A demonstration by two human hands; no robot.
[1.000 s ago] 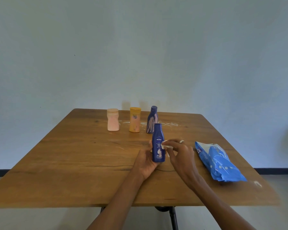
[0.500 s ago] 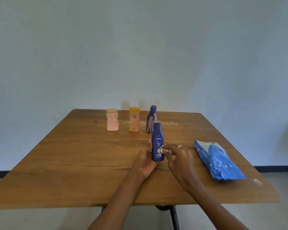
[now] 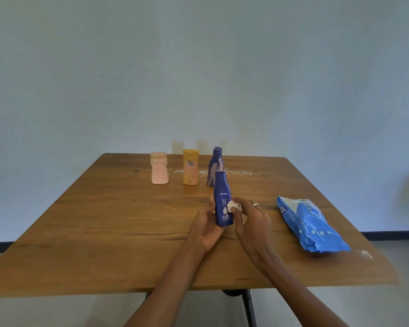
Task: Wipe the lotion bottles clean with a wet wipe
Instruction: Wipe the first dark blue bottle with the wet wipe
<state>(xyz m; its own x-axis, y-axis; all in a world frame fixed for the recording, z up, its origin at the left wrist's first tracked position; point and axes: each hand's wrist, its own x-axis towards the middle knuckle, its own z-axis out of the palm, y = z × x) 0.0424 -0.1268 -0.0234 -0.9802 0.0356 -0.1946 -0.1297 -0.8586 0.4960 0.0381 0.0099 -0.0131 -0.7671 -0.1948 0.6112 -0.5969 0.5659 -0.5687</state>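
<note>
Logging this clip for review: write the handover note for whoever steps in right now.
Left hand grips the Nivea bottle upright, near the table's middle. Right hand pinches a balled wet wipe against its front. Wiping under way; this bottle looks nearly clean. Left: the streaked dark blue bottle, yellow bottle and pink bottle in the far row. Wipe pack lies right.

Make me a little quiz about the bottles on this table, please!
1. How many bottles stand in the far row?
2. True or false: the right hand presses a wadded wet wipe against the blue Nivea bottle.
3. Which far bottle has streaks running down it: A the pink bottle, B the yellow bottle, C the dark blue bottle?

Key: 1. Three. 2. True; the left hand holds it upright. 3. C.
</note>
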